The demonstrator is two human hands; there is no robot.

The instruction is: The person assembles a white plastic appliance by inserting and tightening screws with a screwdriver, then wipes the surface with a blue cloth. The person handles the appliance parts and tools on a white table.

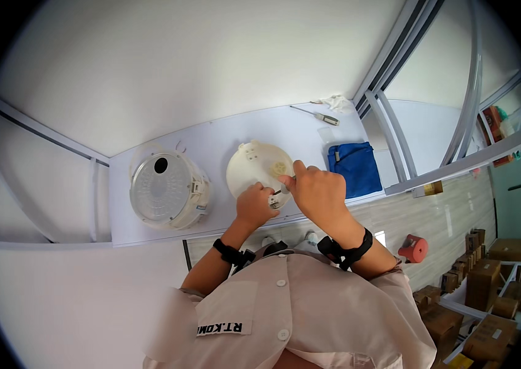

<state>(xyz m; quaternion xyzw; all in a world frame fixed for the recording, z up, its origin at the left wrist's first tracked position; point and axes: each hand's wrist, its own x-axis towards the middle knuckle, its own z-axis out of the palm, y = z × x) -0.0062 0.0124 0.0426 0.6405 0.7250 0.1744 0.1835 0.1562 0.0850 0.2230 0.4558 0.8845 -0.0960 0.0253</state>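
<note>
A round cream-white plastic cover (245, 161) lies on the white table in front of me, its hollow side up. My left hand (255, 206) is closed on its near edge, thumb and fingers beside a small metal fitting there. My right hand (321, 195) wraps round a screwdriver (278, 192); most of the handle is hidden in the fist, and the thin shaft points left toward the cover's near edge by my left fingers. A pale yellowish round part (280, 168) shows inside the cover. Just what the tip touches is too small to tell.
Left of the cover stands a round white appliance body (165, 189) with a silver metal disc and a dark hole on top. A blue zip pouch (355, 169), another screwdriver (322, 116) and a white cloth (336, 103) lie at the right. A red stool (414, 248) and cardboard boxes (485, 283) stand on the floor.
</note>
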